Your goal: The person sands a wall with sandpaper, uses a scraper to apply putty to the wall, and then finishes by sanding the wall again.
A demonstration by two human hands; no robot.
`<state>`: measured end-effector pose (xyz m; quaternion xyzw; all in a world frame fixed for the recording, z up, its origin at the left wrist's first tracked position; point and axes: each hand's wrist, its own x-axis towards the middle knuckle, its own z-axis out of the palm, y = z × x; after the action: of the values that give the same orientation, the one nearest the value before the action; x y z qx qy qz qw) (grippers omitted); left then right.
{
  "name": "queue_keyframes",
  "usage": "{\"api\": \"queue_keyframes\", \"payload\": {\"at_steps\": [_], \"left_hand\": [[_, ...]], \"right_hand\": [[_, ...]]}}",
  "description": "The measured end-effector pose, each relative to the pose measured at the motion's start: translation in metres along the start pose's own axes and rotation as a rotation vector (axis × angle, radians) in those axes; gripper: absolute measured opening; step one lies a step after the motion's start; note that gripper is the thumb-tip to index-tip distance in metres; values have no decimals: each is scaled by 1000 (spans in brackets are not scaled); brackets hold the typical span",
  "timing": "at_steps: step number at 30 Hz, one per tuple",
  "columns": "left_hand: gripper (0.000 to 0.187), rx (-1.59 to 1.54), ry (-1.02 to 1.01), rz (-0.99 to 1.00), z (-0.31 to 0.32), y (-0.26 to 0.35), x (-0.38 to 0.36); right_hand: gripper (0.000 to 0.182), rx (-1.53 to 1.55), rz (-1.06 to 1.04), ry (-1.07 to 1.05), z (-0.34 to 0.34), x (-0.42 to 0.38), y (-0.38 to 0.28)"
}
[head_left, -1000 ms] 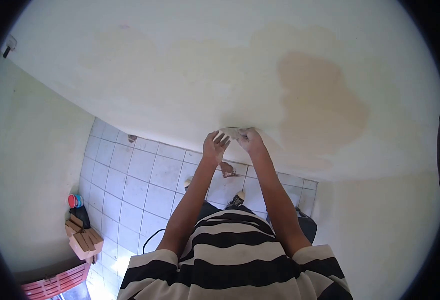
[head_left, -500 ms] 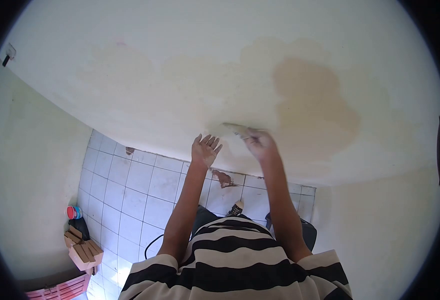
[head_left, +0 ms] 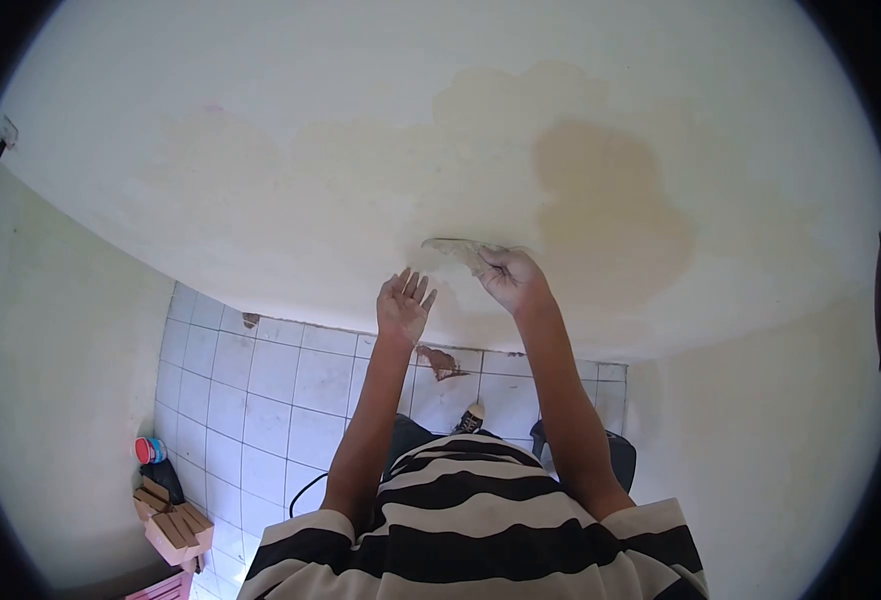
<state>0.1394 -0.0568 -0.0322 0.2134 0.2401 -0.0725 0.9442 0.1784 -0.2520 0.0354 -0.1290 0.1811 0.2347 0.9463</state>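
Note:
My right hand [head_left: 510,278] pinches a thin, flat, pale greyish sheet [head_left: 452,252] by its right end; its kind is not clear. The sheet points left and lies close to the wall [head_left: 360,200]; whether it touches cannot be made out. To the left and slightly lower, my left hand [head_left: 403,305] is open, palm up and fingers apart, holding nothing. Pale dust shows on both hands. A darker beige damp-looking patch [head_left: 610,215] spreads over the wall to the right of my right hand.
White tiles [head_left: 280,400] cover the floor, with a brown broken spot [head_left: 442,362] at the wall's foot. Cardboard boxes [head_left: 175,530], a black bag [head_left: 163,482] and a red-lidded tub [head_left: 149,449] stand at lower left. A dark object [head_left: 615,462] sits beside my right arm.
My right hand and the sheet have moved slightly left, and the sheet now shows more of its flat face. My left hand stays open nearby. The view has shifted a little.

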Motion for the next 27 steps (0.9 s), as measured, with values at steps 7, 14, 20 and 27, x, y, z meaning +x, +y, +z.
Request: {"api": "queue_keyframes", "payload": {"at_steps": [7,14,20,27], "left_hand": [[47,-20,36,-44,14,-16,-6],[45,7,-27,-6,13,-16,-18],[44,162,-91,-23,10,-19,-15],[51,335,-179,-2,30,-8,-24]], "right_hand": [[28,-207,-121,263,-51,52,44],[19,-357,-323,40,-22,8,27],[20,-536,-373,59,-24,19,52],[12,-852,-723,254,-43,43,57]]}}
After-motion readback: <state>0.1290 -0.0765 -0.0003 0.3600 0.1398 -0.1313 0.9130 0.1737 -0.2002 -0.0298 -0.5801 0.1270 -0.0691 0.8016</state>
